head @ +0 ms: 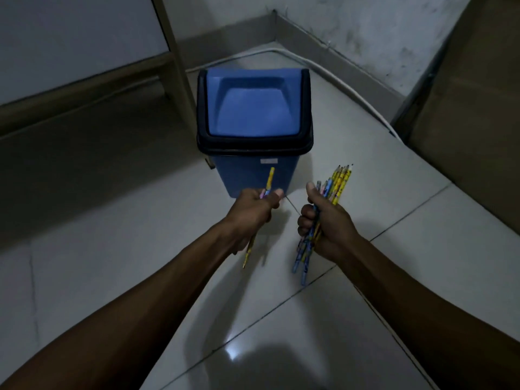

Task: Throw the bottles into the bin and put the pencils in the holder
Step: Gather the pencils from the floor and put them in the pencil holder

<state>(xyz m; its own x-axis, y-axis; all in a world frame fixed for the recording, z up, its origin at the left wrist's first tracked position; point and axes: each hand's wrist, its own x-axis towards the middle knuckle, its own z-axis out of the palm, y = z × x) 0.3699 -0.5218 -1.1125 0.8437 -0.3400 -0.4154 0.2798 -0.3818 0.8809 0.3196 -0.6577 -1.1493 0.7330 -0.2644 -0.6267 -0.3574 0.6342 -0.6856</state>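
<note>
The left hand (253, 209) is closed in a fist grip around a small number of pencils (270, 178), which project above and below the fist. The right hand (329, 223) is closed around a larger bundle of pencils (339, 182), tips fanned upward. Both hands are held above the tiled floor (140, 249), just in front of the blue bin (247, 175), whose swing lid (250, 108) is shut.
</note>
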